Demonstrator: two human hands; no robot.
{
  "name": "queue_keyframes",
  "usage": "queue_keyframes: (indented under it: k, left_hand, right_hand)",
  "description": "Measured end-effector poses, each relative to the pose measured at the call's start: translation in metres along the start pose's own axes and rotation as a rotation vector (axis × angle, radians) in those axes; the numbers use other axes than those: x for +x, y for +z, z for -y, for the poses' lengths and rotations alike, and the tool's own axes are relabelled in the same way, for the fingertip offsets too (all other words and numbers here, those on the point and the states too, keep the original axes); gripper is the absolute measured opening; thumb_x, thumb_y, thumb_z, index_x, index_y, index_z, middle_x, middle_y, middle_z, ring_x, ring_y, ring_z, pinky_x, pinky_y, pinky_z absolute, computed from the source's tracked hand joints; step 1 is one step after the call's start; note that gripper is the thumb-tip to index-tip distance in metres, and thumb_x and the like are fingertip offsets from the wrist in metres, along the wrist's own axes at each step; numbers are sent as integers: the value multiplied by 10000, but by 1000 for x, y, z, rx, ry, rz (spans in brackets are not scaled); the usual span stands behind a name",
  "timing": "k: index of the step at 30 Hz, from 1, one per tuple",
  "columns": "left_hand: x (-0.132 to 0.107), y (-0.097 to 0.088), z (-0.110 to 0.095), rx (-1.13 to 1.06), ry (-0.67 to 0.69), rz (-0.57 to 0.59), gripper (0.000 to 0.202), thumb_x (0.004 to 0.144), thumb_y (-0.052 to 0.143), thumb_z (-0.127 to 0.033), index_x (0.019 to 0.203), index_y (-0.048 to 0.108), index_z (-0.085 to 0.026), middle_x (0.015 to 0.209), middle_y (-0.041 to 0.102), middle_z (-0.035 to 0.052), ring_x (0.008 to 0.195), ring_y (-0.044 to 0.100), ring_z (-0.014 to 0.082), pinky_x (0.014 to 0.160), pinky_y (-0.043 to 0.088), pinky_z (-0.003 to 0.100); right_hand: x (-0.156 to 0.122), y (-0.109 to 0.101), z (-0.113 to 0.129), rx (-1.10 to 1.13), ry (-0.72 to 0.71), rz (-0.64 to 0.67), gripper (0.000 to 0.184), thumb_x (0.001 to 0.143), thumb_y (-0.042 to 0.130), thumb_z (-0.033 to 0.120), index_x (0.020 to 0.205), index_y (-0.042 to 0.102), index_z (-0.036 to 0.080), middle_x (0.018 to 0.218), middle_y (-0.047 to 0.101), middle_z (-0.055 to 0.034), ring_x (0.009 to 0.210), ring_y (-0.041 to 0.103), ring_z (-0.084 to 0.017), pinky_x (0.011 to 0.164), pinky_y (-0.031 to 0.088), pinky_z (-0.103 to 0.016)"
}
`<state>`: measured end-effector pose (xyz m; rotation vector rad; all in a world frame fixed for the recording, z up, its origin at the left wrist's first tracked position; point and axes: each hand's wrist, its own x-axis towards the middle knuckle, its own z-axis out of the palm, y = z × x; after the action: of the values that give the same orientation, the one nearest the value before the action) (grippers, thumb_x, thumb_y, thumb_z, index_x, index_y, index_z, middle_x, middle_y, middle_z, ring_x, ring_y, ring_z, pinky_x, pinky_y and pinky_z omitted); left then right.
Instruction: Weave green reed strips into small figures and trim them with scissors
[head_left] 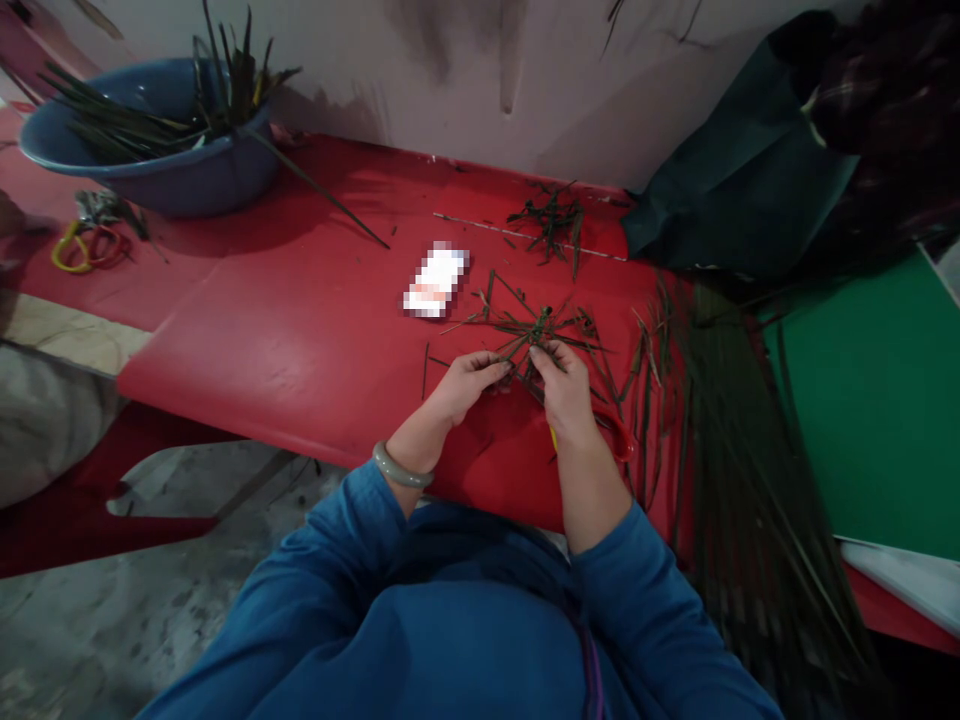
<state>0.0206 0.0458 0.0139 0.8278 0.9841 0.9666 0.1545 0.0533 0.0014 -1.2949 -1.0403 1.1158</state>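
Note:
Both hands meet over the red tabletop (300, 330) at a woven piece of green leaf strips (541, 322), whose loose ends spread out in several directions. My left hand (474, 384) pinches strips at the near left side of the weave. Thumb and fingers of my right hand (561, 380) close on strips at its near right side, close to the left fingertips. The knotted middle of the weave shows just beyond my fingers. Under my right wrist lie scissors with red and yellow handles (621, 440), partly hidden by the arm.
Leaf scraps (551, 222) lie farther back. A bright blurred rectangle (436, 282) rests left of the weave. A blue basin (195, 180) holds long leaves, with another pair of scissors (90, 245) before it. Long leaves (750, 450) hang at right beside a green panel (870, 400).

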Motion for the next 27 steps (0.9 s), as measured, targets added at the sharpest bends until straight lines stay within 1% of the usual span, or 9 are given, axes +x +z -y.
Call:
queue_keyframes:
  k: [5, 6, 8, 11, 14, 17, 20, 23, 27]
  left_hand:
    - [0, 0, 1, 24, -11, 8, 221, 618, 665, -339, 672, 588, -139, 600, 581, -4, 525, 524, 75, 525, 360, 217]
    - [1, 0, 2, 26, 0, -6, 218, 621, 662, -336, 674, 585, -139, 592, 577, -5, 522, 522, 74, 520, 357, 214]
    - [4, -2, 4, 6, 49, -90, 207, 628, 654, -323, 705, 587, -143, 585, 567, -13, 514, 512, 67, 515, 355, 208]
    - [8, -6, 5, -70, 141, -263, 190, 650, 629, -301, 767, 586, -158, 601, 553, -28, 503, 497, 55, 504, 352, 199]
    - [9, -7, 5, -92, 189, -318, 172, 663, 616, -295, 765, 579, -162, 609, 544, -29, 496, 494, 54, 488, 342, 199]
    - [7, -6, 4, -68, 223, -323, 169, 658, 621, -297, 752, 583, -162, 612, 547, -26, 501, 485, 53, 496, 347, 202]
    - [6, -4, 4, -45, 252, -311, 173, 643, 635, -294, 745, 594, -161, 618, 555, -26, 518, 472, 50, 521, 358, 201]
    - [5, -1, 5, -36, 265, -257, 169, 618, 658, -274, 728, 605, -158, 636, 571, -24, 556, 482, 54, 572, 380, 209]
    - [3, 2, 3, -27, 212, -168, 169, 610, 669, -276, 718, 614, -159, 647, 581, -23, 589, 496, 63, 612, 395, 219]
  right_hand:
    - [3, -3, 1, 91, -15, -138, 235, 665, 585, 399, 738, 481, 202, 645, 471, 42, 556, 422, -86, 532, 372, -217]
    - [3, -4, 1, 103, -16, -156, 240, 663, 588, 401, 744, 479, 203, 654, 472, 38, 561, 425, -87, 530, 372, -216]
    - [4, -5, 0, 109, -21, -179, 247, 664, 583, 408, 757, 473, 207, 680, 483, 27, 582, 442, -93, 539, 383, -219]
    - [4, -5, 0, 81, -21, -135, 259, 670, 565, 430, 767, 460, 215, 707, 501, 12, 610, 466, -106, 558, 407, -234]
    - [3, -5, 1, 90, -23, -57, 250, 665, 575, 425, 746, 457, 220, 685, 500, 15, 595, 465, -108, 563, 417, -244]
    - [2, -5, 1, 100, -22, -17, 243, 660, 587, 418, 719, 454, 224, 645, 483, 27, 568, 454, -102, 559, 415, -243]
    - [1, -4, 1, 64, 8, 12, 286, 647, 599, 458, 701, 438, 228, 606, 454, 39, 529, 427, -95, 524, 400, -238]
    - [-1, -2, 4, 43, 77, 77, 353, 602, 634, 500, 686, 425, 229, 572, 438, 51, 487, 398, -88, 478, 376, -234]
    - [-2, 0, 7, 78, 110, 150, 376, 567, 660, 504, 667, 430, 224, 558, 450, 57, 478, 404, -83, 463, 369, -228]
